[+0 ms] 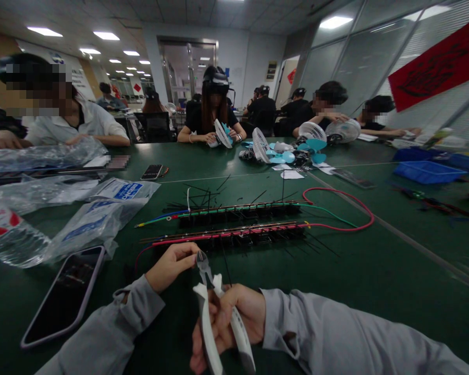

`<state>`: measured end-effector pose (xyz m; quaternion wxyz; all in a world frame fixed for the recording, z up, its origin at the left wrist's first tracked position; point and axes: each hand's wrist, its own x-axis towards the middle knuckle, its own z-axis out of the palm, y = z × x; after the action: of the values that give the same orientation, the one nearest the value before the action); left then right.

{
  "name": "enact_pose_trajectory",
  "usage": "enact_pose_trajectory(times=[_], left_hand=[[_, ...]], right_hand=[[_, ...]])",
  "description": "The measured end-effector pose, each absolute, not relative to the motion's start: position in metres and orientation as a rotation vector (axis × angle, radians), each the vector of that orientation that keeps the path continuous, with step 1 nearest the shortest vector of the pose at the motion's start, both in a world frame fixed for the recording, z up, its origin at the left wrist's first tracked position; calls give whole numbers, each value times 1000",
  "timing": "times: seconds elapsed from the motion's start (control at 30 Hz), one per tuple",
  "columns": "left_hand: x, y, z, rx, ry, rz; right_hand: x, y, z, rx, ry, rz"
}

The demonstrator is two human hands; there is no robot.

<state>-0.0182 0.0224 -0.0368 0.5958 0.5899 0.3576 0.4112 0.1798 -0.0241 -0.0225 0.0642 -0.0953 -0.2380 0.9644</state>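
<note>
My right hand [238, 315] is wrapped round the white handles of a pair of diagonal cutters [206, 312], whose jaws point away from me. My left hand [174, 265] has its fingers pinched together beside the cutter jaws, at the near edge of the closer black strip. What it pinches, if anything, is too small to make out. Along that closer strip [258, 234] runs a red cable [183, 238]. Behind it lies a second black strip [254, 208] with a green cable [328, 209]. Thin black cable-tie tails [219, 185] stick out around both strips.
A phone [64, 297], plastic bags [97, 216] and a water bottle [13, 237] lie on the left. Fan parts [281, 151] and a blue tray [428, 172] stand farther back. Co-workers sit across the green table [375, 307].
</note>
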Motion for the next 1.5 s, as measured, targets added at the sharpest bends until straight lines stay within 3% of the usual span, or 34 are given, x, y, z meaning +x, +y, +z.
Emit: enact_pose_trajectory(times=[0.6,0.9,1.2,1.5], left_hand=[[-19,23,-40,1335,803,995],[-20,24,-41,1350,810,1004],[-20,24,-39,1416,881,1010],[-18,22,-33,1396,881,984]], right_hand=[[180,-25,-15,-255,-721,2925],[179,-22,-37,-302,-740,2917],[182,-19,-15,-276,-711,2970],[181,-21,-35,-198,-709,2958]])
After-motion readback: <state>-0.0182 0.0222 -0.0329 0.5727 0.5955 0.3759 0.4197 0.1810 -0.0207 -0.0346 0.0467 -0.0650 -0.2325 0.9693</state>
